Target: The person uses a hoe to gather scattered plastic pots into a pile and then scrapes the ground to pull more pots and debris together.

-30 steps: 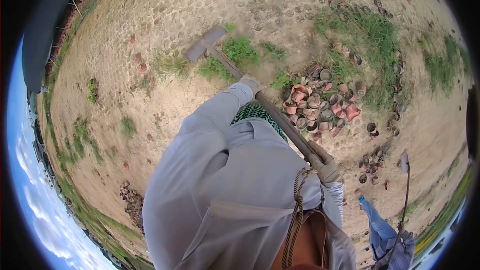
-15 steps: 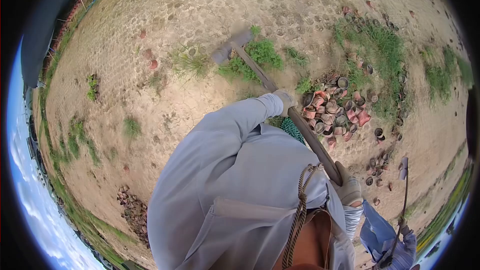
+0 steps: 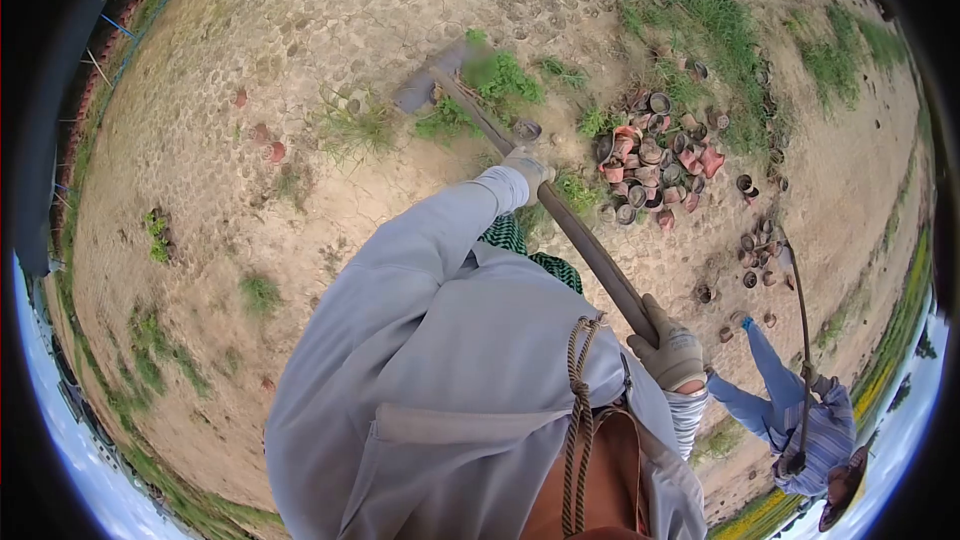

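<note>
A long-handled hoe [image 3: 600, 265] slants across the view, its broad grey blade at the ground beside a leafy green weed [image 3: 505, 80]. My left hand [image 3: 530, 168], in a pale work glove, is closed round the middle of the wooden handle. Nearer my body, my right hand [image 3: 675, 350], gloved too, grips the handle's upper part. A small dark pot [image 3: 525, 130] lies just beside the handle, beyond my left hand. Part of the blade's far edge is blurred against the weed.
A heap of small red and black pots [image 3: 650, 165] lies right of the handle, with grass [image 3: 720, 40] behind it. Another person [image 3: 800, 430] with a long-handled tool stands at the lower right. Dry ground bears round marks and scattered weeds [image 3: 355, 125].
The view has shifted, so most things sit higher and further left. Both hands keep hold of the hoe. The small dark pot now shows by the handle. More of the other person is visible.
</note>
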Motion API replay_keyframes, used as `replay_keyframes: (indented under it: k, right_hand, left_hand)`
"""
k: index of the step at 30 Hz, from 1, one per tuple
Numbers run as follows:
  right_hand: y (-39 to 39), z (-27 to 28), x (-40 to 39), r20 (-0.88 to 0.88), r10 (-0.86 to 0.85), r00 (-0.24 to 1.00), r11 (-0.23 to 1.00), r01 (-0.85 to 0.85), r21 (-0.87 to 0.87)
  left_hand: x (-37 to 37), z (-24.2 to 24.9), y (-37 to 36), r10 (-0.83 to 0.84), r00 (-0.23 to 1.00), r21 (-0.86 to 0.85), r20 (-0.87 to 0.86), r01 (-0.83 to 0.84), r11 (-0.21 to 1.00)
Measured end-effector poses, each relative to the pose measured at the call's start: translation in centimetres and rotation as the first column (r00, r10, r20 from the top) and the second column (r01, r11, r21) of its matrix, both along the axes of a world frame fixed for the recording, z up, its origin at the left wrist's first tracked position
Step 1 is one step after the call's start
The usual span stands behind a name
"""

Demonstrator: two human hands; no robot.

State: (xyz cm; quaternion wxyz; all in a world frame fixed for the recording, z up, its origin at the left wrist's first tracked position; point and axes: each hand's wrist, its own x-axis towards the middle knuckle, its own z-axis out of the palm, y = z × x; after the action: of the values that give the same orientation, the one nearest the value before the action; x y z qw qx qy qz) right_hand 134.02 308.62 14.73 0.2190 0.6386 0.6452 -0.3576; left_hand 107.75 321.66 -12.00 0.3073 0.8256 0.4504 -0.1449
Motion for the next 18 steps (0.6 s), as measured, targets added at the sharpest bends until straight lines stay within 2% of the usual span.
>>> replay_keyframes:
  k: [4, 5, 8, 10, 12, 14, 15, 16, 18]
  right_hand:
    - [-5.6, -1.1, -0.5, 0.028, 0.005, 1.0, 0.999, -0.004, -0.032]
    - [-6.9, -1.1, -1.0, 0.051, -0.032, 0.998, 0.997, 0.036, -0.07]
    - [-13.6, 0.0, 2.5, -0.075, -0.173, 0.982, 0.984, 0.169, -0.055]
    - [-20.4, 0.0, 5.5, -0.176, -0.317, 0.932, 0.948, 0.319, -0.017]
    - [-26.2, 0.7, 7.4, -0.224, -0.421, 0.879, 0.905, 0.423, -0.04]
    - [-31.0, 1.3, 7.6, -0.188, -0.48, 0.857, 0.873, 0.487, -0.01]
    - [-35.8, 2.8, 9.2, -0.213, -0.72, 0.66, 0.686, 0.723, -0.079]
    - [-42.3, 4.2, 10.4, -0.226, -0.894, 0.386, 0.424, 0.893, -0.153]
    - [-48.0, 6.2, 11.9, -0.312, -0.919, 0.243, 0.295, 0.946, -0.134]
  left_hand:
    - [-0.3, 0.7, -3.7, -0.091, 0.994, -0.005, -0.06, 0.091, 0.996]
    - [0.1, 1.1, -4.7, -0.127, 0.99, -0.005, -0.066, 0.127, 0.992]
    - [2.0, 2.4, -9.4, -0.242, 0.969, -0.016, -0.058, 0.241, 0.97]
    - [5.1, 3.1, -13.6, -0.35, 0.937, -0.03, -0.016, 0.349, 0.937]
    - [8.4, 1.2, -18.8, -0.406, 0.913, -0.045, 0.03, 0.407, 0.912]
    - [10.6, 1.1, -23.7, -0.457, 0.882, -0.036, 0.116, 0.463, 0.885]
    - [11.8, 1.8, -26.6, -0.48, 0.858, -0.015, 0.181, 0.491, 0.871]
    - [14.2, 2.7, -30.6, -0.571, 0.764, -0.016, 0.299, 0.603, 0.798]
    - [16.2, 4.5, -34.7, -0.628, 0.684, -0.034, 0.373, 0.686, 0.727]
